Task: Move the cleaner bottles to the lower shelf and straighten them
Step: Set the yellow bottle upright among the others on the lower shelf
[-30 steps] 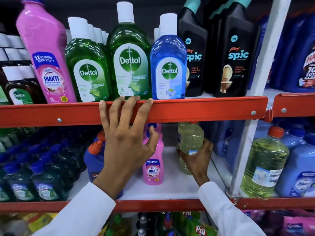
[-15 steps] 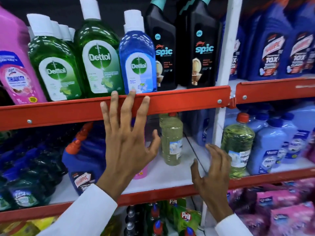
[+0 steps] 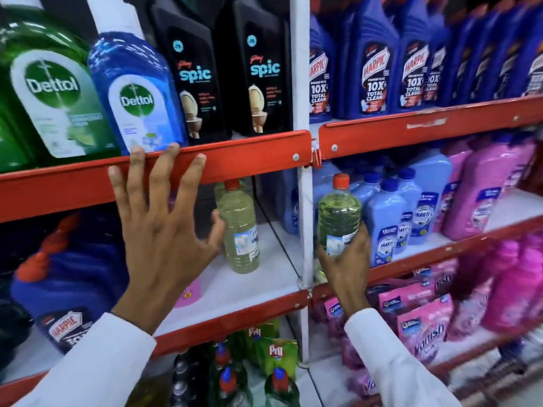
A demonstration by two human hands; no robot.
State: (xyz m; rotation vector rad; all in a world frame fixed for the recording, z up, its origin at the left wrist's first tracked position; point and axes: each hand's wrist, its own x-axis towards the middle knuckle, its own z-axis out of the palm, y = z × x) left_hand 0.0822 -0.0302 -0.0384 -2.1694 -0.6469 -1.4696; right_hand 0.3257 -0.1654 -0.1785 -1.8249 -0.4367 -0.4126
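My right hand (image 3: 345,261) grips the lower half of a clear bottle of yellow-green cleaner with a red cap (image 3: 339,215), right of the white upright post (image 3: 302,201). The bottle is upright at the front of the middle shelf on the right bay. A second yellow-green bottle (image 3: 239,227) stands on the white middle shelf (image 3: 264,277) of the left bay. My left hand (image 3: 160,230) is spread flat, its fingertips resting on the red rail of the upper shelf (image 3: 249,154), holding nothing. A pink bottle (image 3: 189,292) is mostly hidden behind that hand.
Green and blue Dettol bottles (image 3: 138,95) and black Spic bottles (image 3: 258,74) fill the upper left shelf. Blue Harpic bottles (image 3: 373,71) fill the upper right. Pale blue Shakti bottles (image 3: 388,224) crowd close to my right hand. A blue Harpic jug (image 3: 64,289) stands at lower left.
My right hand let go of the yellow-green bottle in the left bay, moved right past the post and closed on the other one. The view swung right. My left hand stayed on the rail.
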